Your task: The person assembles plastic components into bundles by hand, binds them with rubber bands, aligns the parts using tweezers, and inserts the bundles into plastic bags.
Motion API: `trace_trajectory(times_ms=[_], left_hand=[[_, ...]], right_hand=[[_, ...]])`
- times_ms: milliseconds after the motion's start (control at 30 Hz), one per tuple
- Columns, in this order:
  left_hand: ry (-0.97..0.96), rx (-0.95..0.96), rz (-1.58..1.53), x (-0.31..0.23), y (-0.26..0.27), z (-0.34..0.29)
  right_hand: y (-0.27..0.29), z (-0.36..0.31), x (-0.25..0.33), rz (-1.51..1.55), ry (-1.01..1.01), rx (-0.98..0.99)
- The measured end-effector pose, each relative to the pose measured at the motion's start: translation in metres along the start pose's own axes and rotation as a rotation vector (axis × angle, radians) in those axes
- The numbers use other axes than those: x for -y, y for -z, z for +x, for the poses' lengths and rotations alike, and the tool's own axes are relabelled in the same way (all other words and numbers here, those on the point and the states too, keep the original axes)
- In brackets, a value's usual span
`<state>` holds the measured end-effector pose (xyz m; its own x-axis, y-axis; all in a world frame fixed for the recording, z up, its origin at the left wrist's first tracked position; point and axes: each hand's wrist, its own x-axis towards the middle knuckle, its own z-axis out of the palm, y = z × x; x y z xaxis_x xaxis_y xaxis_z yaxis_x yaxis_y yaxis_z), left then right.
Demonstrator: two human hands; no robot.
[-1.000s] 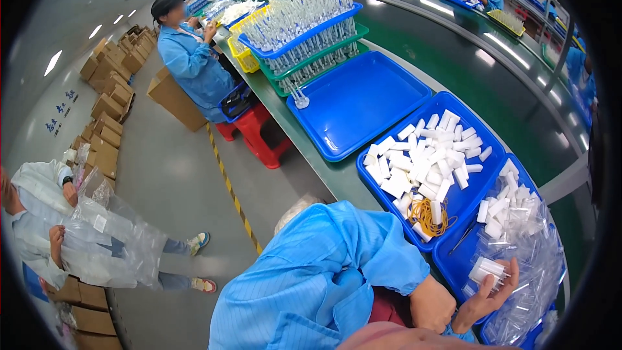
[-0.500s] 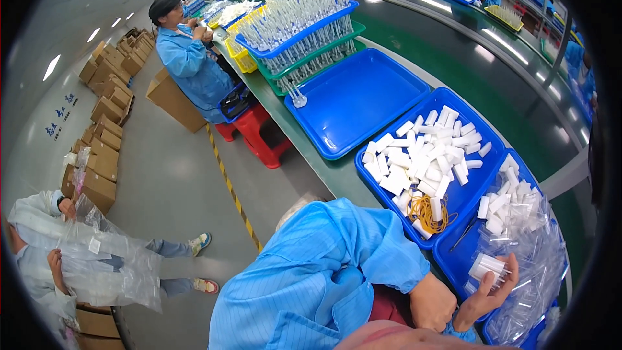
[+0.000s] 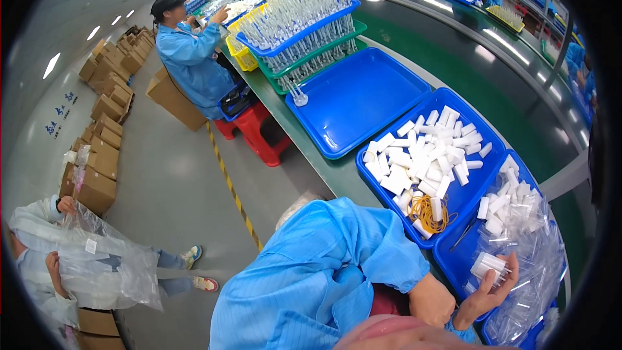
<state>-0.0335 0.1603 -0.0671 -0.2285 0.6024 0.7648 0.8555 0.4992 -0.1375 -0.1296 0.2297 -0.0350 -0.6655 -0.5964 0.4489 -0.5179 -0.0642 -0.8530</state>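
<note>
Right now the fingers of my right hand (image 3: 481, 301) are clamped on a white bundle (image 3: 489, 267), beside heaped clear plastic (image 3: 530, 285) and above the near tray (image 3: 451, 268). My left hand (image 3: 431, 302) is just beside the right, bent over; its fingertips are hidden, so I cannot tell whether they grip anything. A thin dark tool (image 3: 462, 236) lies in the near tray; loose white pieces (image 3: 427, 159) and yellow bands (image 3: 430, 212) lie in the next tray (image 3: 479, 183).

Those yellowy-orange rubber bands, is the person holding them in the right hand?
No, the rubber bands lie in a blue tray among white pieces, while the right hand holds a white bundle.
</note>
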Motion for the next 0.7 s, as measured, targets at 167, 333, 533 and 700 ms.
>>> trace_trajectory(times_ms=[167,333,533,700], left_hand=[[0.022,0.026,0.03,-0.0004,0.0088,0.0037],[0.092,0.121,-0.191,-0.0014,0.0086,0.0001],[0.072,0.056,-0.089,-0.0014,0.009,0.0022],[0.069,0.099,-0.128,-0.0033,0.0001,-0.0017]], right_hand=[[0.0062,-0.0023,-0.0002,-0.038,-0.002,-0.007],[0.0055,-0.0015,-0.0037,-0.006,-0.006,-0.001],[0.0056,-0.0013,-0.001,-0.009,0.0,0.0],[0.0047,-0.0024,-0.0025,-0.009,-0.008,0.0]])
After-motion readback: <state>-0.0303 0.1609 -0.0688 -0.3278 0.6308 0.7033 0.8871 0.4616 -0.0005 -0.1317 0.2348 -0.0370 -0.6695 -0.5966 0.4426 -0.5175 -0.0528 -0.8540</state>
